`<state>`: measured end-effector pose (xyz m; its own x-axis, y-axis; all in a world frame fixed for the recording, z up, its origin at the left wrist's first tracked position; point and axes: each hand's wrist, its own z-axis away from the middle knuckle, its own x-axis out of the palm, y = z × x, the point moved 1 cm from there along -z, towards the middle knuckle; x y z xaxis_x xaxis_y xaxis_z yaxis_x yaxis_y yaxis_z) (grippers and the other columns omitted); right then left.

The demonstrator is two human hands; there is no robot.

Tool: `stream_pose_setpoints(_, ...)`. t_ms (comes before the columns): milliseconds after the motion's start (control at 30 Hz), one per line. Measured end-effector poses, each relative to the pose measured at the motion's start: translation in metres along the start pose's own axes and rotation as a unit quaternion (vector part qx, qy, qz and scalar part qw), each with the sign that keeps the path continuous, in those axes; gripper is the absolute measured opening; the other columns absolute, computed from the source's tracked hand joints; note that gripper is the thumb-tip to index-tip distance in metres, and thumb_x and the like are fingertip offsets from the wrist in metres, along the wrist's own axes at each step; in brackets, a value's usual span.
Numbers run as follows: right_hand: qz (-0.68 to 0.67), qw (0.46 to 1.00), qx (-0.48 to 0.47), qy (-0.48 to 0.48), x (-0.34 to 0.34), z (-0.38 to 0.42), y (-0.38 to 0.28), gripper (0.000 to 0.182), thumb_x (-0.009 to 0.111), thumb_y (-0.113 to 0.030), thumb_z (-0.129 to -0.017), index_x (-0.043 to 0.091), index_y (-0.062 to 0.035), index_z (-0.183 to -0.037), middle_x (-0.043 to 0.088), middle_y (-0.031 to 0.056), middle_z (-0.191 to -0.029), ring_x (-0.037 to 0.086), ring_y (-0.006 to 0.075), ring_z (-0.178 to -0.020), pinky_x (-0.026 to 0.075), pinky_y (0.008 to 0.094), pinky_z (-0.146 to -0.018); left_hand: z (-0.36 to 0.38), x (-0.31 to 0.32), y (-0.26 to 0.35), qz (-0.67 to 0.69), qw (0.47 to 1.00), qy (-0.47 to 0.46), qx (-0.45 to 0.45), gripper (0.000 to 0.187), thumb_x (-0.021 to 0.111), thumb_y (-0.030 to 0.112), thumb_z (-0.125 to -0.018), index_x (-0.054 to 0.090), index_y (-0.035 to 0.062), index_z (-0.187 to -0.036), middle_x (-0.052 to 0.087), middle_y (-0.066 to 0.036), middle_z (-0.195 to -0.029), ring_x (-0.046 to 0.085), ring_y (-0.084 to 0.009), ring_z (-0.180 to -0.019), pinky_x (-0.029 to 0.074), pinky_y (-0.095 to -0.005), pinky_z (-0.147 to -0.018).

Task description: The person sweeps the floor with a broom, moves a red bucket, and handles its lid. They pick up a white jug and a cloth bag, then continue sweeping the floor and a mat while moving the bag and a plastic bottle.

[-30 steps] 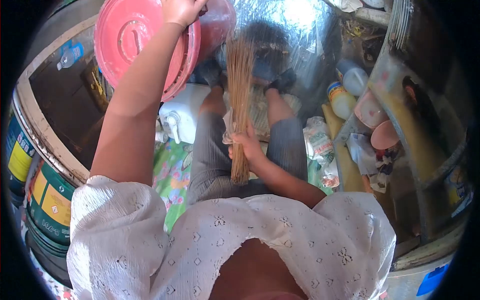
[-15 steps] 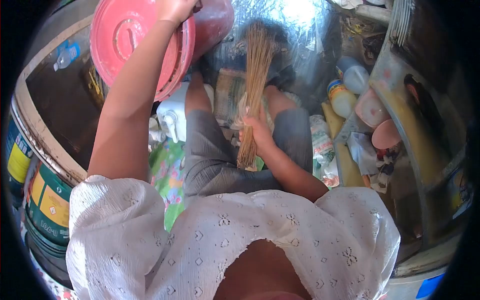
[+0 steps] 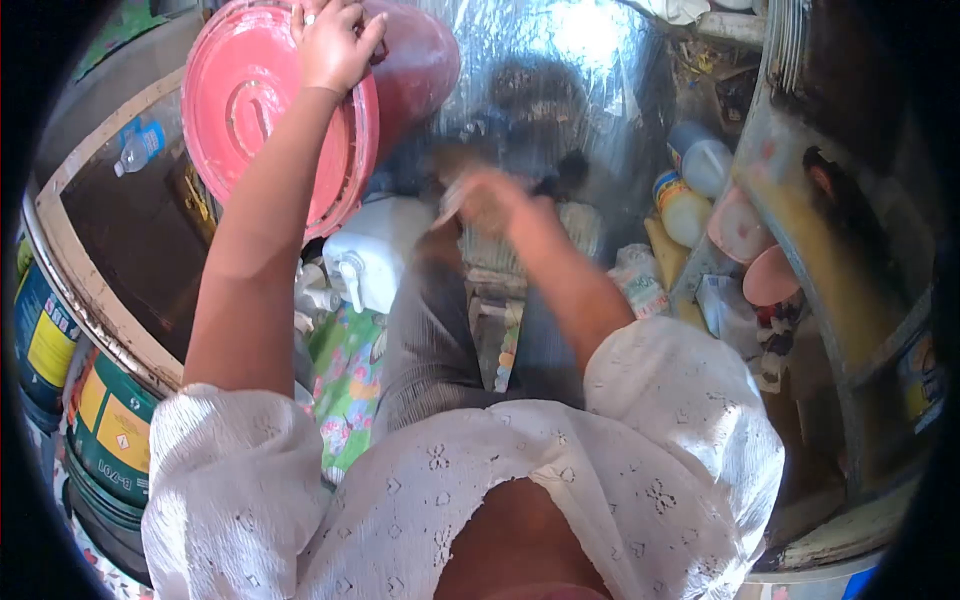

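Note:
A large pink bucket (image 3: pixel 415 70) lies tilted at the upper left, its round pink face (image 3: pixel 235 125) turned toward me. My left hand (image 3: pixel 337 45) is on its upper rim, fingers bent over the edge. Between my knees my right hand (image 3: pixel 485 200) is blurred by motion, its fingers wrapped round the broom. Of the broom (image 3: pixel 455 165), only a smeared brownish patch shows beyond the hand; the long bristles cannot be made out.
A white container with a tap (image 3: pixel 375 255) stands below the bucket. Shiny silvery sheeting (image 3: pixel 610 110) lies ahead. Bottles (image 3: pixel 685 210) and pink bowls (image 3: pixel 772 275) sit at the right, beside a curved frame. Green tubs (image 3: pixel 110 430) stand at the left; floral cloth (image 3: pixel 345 390) lies below.
The broom was upright and sharp between my knees; my right hand has swung it forward and left, now blurred. The bucket has shifted slightly, and my left hand shows more fully.

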<state>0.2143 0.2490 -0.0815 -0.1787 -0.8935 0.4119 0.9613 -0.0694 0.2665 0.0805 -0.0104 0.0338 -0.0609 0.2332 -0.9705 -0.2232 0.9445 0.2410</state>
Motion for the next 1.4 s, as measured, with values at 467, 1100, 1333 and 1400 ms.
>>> stream_pose_setpoints(467,0.187,0.969,-0.11,-0.115,-0.018,0.087,-0.085,0.049,0.054,-0.015,-0.073,0.04,-0.0053,-0.119,0.052,0.012,-0.104,0.053,0.0165,-0.083,0.047,0.0312,-0.051,0.006,0.01,-0.02,-0.072,0.997,-0.001,-0.007,0.029,0.053,0.036,-0.073,0.061,0.0085,-0.075,0.055,-0.001,-0.106,0.042,-0.0225,-0.11,0.015,-0.0515,-0.098)
stream_pose_setpoints(1100,-0.278,0.92,-0.214,-0.175,0.003,0.14,-0.011,0.039,0.042,-0.039,-0.081,0.052,-0.005,-0.099,0.057,0.0096,-0.079,0.057,0.0214,-0.061,0.046,0.0316,-0.051,-0.004,-0.004,-0.014,-0.019,0.996,-0.073,-0.046,0.02,0.056,0.028,-0.074,0.058,0.0081,-0.075,0.055,-0.003,-0.105,0.038,-0.0272,-0.114,0.013,-0.0519,-0.099)
stream_pose_setpoints(1333,-0.036,0.991,-0.13,-0.014,0.154,-0.019,-0.203,0.029,0.062,-0.032,-0.071,0.054,-0.006,-0.081,0.056,0.0064,-0.069,0.054,0.0202,-0.058,0.046,0.0297,-0.054,-0.001,-0.004,-0.014,0.01,0.997,-0.066,-0.045,0.016,0.056,0.024,-0.072,0.059,0.0092,-0.073,0.056,-0.003,-0.101,0.04,-0.0272,-0.112,0.012,-0.0527,-0.099)
stream_pose_setpoints(1400,-0.005,0.991,-0.071,-0.113,0.151,-0.023,-0.216,0.031,0.062,-0.033,-0.071,0.053,-0.0055,-0.083,0.056,0.0064,-0.068,0.053,0.0205,-0.057,0.045,0.0295,-0.052,-0.001,-0.004,-0.013,0.005,0.996,-0.081,-0.036,0.015,0.057,0.024,-0.071,0.06,0.0103,-0.075,0.056,-0.003,-0.101,0.04,-0.0266,-0.112,0.011,-0.0527,-0.099)
